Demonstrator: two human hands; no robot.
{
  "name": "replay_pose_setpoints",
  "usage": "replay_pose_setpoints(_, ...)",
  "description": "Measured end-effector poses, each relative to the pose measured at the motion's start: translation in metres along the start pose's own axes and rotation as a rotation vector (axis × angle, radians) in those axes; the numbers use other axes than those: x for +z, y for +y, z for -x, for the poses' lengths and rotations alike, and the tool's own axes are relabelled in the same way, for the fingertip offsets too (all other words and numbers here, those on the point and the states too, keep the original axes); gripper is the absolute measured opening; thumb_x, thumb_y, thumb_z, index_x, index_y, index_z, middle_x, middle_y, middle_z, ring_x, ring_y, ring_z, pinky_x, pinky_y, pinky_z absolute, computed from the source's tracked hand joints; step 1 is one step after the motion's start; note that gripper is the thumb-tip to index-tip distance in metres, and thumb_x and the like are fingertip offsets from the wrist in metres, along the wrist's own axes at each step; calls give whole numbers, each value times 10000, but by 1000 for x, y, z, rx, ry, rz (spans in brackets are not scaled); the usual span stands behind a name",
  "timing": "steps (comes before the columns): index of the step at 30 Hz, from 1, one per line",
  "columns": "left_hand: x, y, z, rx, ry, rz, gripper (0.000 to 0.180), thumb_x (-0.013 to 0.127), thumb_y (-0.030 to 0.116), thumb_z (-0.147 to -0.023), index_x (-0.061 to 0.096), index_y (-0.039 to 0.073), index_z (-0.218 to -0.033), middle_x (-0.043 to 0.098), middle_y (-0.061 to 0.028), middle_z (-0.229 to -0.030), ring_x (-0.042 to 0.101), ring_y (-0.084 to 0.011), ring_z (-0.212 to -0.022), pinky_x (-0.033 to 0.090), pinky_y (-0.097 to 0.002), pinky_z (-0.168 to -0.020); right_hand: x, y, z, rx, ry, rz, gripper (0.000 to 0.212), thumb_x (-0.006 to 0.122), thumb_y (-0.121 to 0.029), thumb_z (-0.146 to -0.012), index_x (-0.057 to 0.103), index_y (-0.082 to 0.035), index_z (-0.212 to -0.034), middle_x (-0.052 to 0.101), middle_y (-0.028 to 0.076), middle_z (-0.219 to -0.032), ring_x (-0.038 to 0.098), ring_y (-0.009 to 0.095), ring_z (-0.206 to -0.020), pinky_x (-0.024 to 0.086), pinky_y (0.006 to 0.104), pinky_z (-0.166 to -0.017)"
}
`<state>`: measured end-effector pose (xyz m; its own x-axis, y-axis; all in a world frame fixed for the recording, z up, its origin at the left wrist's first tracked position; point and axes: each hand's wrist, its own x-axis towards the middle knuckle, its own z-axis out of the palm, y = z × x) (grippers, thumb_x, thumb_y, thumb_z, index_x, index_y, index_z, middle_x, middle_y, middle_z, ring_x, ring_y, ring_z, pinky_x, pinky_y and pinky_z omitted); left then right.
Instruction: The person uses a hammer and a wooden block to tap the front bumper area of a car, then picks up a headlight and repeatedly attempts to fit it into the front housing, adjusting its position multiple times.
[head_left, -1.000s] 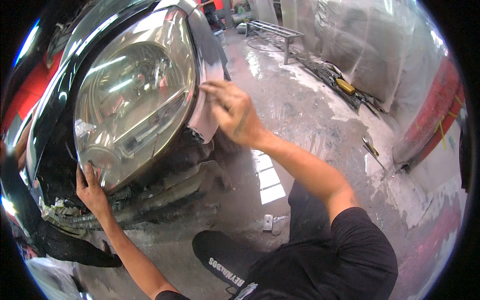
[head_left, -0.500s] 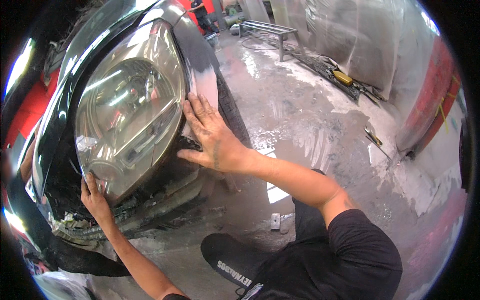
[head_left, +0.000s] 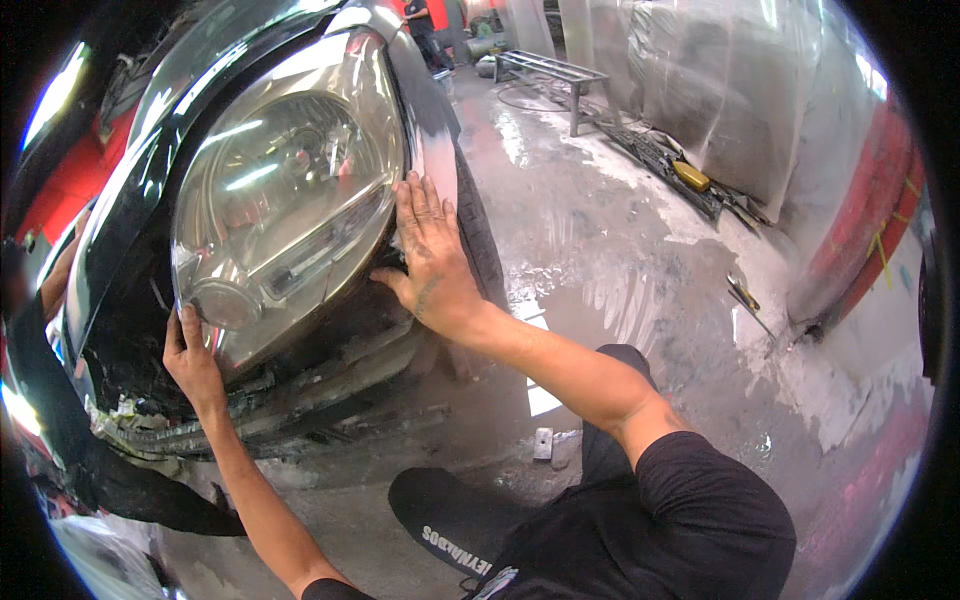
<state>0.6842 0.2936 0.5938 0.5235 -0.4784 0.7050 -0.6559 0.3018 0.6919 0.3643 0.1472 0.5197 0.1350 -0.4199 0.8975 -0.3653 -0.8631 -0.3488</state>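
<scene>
A large clear headlight [head_left: 300,150] sits in the front corner of a dark car, beside a fender [head_left: 432,125] with a pale sanded patch. My left hand [head_left: 195,368] grips its lower left edge, fingertips on the lens rim; some fingers are hidden. My right hand [head_left: 435,262] lies flat with straight fingers where the headlight's right edge meets the fender. Its thumb stands apart, pointing toward the space under the headlight. Below the lamp, the car's dark inner structure [head_left: 330,385] is exposed, with no bumper cover over it.
A small metal block [head_left: 543,444] lies on the wet grey floor near my knee. Further right are a yellow-handled tool [head_left: 742,292] and a yellow object [head_left: 691,177] on dark trim. A metal bench [head_left: 555,68] stands by plastic sheeting [head_left: 715,100]. Another person [head_left: 424,35] stands far back.
My view has shifted, so the car appears further right. The right hand's fingers are closer together and point more upward along the fender edge. My left hand stays at the headlight's lower edge.
</scene>
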Motion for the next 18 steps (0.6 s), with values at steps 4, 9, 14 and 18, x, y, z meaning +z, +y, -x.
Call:
replay_pose_setpoints(4,-2,1,1,7,13,65,568,647,363,-1062,587,-76,-1417,678,-166,-1287,638,-229,-1176,542,-357,-954,0,-1,-1,-28,42,-33,1105,878,-190,-754,242,32,-1630,244,310,-1668,198,491,-1565,205,593,-1261)
replay_pose_setpoints(9,-22,-4,10,-47,41,127,562,664,338,-1054,584,-86,-1414,676,-175,-1303,646,-219,-1169,535,-349,-972,8,-13,0,-142,54,4,1053,863,-222,-774,288,-62,-1642,317,368,-1607,228,527,-1543,180,646,-1255)
replay_pose_setpoints(14,-29,-3,11,66,48,58,525,673,320,-1050,622,-89,-1376,711,-166,-1240,646,-189,-1147,496,-320,-1006,10,-17,0,-205,51,110,995,842,-247,-796,325,-59,-1625,369,355,-1584,249,517,-1539,184,655,-1249)
replay_pose_setpoints(18,-28,5,9,91,57,-51,504,662,314,-1058,636,-86,-1364,719,-152,-1229,647,-180,-1107,497,-325,-996,6,-20,1,-258,129,172,930,852,-256,-770,428,-45,-1571,504,301,-1471,441,475,-1426,297,627,-1204)
